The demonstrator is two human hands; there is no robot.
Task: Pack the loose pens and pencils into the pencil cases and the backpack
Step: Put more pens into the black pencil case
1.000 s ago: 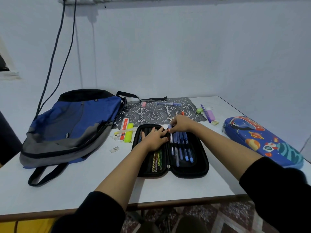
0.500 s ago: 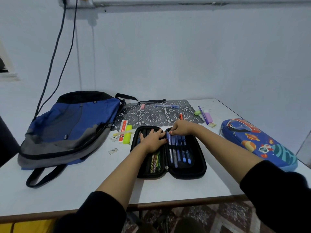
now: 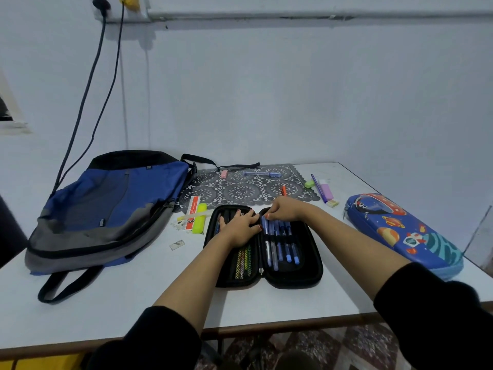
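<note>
White table (image 3: 138, 303): near edge at 6 o'clock. We judge the bare strip behind it the best free sliding room.

- Black pencil case (image 3: 266, 276), centre, lies open flat. It looks like a light, semi-rigid shell, which we would lift by the outer rims.
- Patterned pencils (image 3: 244, 259) sit in the left half of the black case.
- Blue pens (image 3: 280, 244) sit in the right half under an elastic band. They look light and stiff, with smooth barrels likely to roll. We would take them mid-barrel or at the cap.
- Left hand (image 3: 240, 225) has its fingers spread flat, pressing the left half and holding nothing.
- Right hand (image 3: 286, 210) has its fingers curled onto the pens' far ends, apparently pinching the leftmost.
- Backpack (image 3: 106, 209), 9 o'clock, is soft and lies flat. We cannot see an opening.
- Space-print pencil case (image 3: 400, 231), 3 o'clock, is a closed hard shell. Its near end is close to the right edge, so we would mind it when reaching.
- Loose items, 11 to 1 o'clock:
  - yellow highlighter (image 3: 199, 218)
  - orange pen (image 3: 284, 190)
  - purple pen (image 3: 318, 192)
  - capped blue pen (image 3: 262, 174) on the lace mat (image 3: 240, 192), just short of the wall
</note>
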